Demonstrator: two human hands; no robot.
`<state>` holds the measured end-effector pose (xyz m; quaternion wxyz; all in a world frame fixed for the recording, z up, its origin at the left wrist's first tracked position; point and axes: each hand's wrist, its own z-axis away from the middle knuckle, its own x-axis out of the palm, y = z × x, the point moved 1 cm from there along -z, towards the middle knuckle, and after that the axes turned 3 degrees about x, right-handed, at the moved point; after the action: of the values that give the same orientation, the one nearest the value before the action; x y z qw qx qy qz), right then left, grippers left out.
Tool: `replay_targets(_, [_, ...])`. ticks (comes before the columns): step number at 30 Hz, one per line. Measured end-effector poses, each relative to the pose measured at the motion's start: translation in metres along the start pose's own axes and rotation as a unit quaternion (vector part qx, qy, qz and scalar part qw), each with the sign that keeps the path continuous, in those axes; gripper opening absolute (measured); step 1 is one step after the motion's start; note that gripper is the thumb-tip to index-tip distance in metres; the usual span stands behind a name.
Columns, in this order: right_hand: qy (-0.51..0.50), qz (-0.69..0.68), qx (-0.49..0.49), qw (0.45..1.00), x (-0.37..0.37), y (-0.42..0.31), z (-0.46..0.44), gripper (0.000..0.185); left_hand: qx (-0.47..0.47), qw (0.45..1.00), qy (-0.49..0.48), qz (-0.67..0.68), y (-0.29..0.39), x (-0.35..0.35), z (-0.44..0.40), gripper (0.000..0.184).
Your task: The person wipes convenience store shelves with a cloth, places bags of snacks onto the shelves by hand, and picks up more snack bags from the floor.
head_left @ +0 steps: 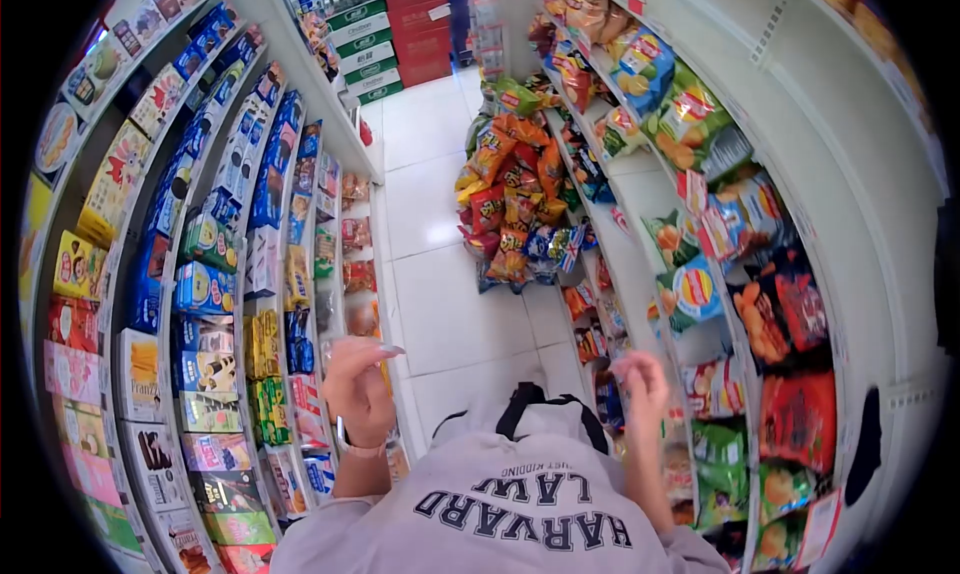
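Observation:
My left hand [358, 394] is raised in front of me, near the left shelves. Its fingers are loosely curled, one fingertip points right, and no object shows in it. A light band [358, 442] circles that wrist. On the other side, my right hand [642, 382] is lifted beside the right shelves. Its slightly blurred fingers are bent and a little apart, holding nothing I can see. Nearest to it are snack bags, among them a red-and-white bag [714, 388]. Between the two hands is a dark strap [520, 409] at the front of my grey shirt [520, 494].
Boxed biscuits [212, 289] fill the left shelves. On the right are shelves of chip bags [690, 109]. A heap of snack bags [512, 199] lies on the tiled floor [440, 309], narrowing the aisle on its right. Stacked green cartons [362, 49] and red cartons [422, 39] stand at the far end.

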<state>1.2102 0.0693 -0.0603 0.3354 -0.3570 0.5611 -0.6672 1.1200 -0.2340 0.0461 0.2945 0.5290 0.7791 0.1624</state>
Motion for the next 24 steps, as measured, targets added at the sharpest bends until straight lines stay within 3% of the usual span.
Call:
replay_targets(3, [-0.01,0.013,0.044,0.999,-0.007,0.044,-0.039,0.015,0.048,0.992,-0.09,-0.076,-0.021,0.038,-0.021,0.025])
replay_targets(6, [-0.073,0.045,0.059,0.995,0.019,0.019,-0.091,0.014,0.057,0.969,-0.215,-0.111,-0.041,0.079,-0.041,0.027])
replay_targets(8, [-0.126,0.138,0.029,0.982,0.039,0.008,-0.127,0.015,0.049,0.948,-0.291,-0.118,-0.059,0.103,-0.053,0.023])
replay_targets(11, [-0.195,0.328,-0.112,0.918,0.08,-0.013,-0.18,0.02,0.031,0.91,-0.39,-0.135,-0.101,0.135,-0.069,0.023])
replay_targets(14, [-0.248,0.309,-0.099,0.913,0.107,0.028,-0.234,0.023,-0.001,0.895,-0.428,-0.124,-0.15,0.165,-0.09,0.026])
replay_targets(16, [-0.238,0.17,0.075,0.953,0.109,0.114,-0.27,0.024,-0.012,0.881,-0.457,-0.124,-0.188,0.185,-0.098,0.028])
replay_targets(17, [-0.23,0.159,0.146,0.949,0.095,0.179,-0.288,0.022,-0.024,0.87,-0.477,-0.119,-0.207,0.196,-0.101,0.029])
replay_targets(18, [-0.203,0.245,0.171,0.933,0.069,0.261,-0.3,0.023,-0.033,0.859,-0.497,-0.117,-0.228,0.207,-0.106,0.029])
replay_targets(19, [-0.209,0.382,0.231,0.87,0.07,0.263,-0.312,0.024,-0.045,0.852,-0.512,-0.102,-0.249,0.217,-0.11,0.03])
replay_targets(20, [-0.193,0.346,0.206,0.895,0.061,0.296,-0.315,0.024,-0.061,0.842,-0.53,-0.086,-0.269,0.226,-0.11,0.031])
replay_targets(21, [-0.172,0.263,0.272,0.909,0.06,0.315,-0.324,0.026,-0.081,0.827,-0.552,-0.069,-0.287,0.233,-0.107,0.032])
replay_targets(24, [-0.104,0.131,0.467,0.868,0.064,0.339,-0.361,0.029,-0.112,0.782,-0.609,-0.067,-0.344,0.252,-0.087,0.035])
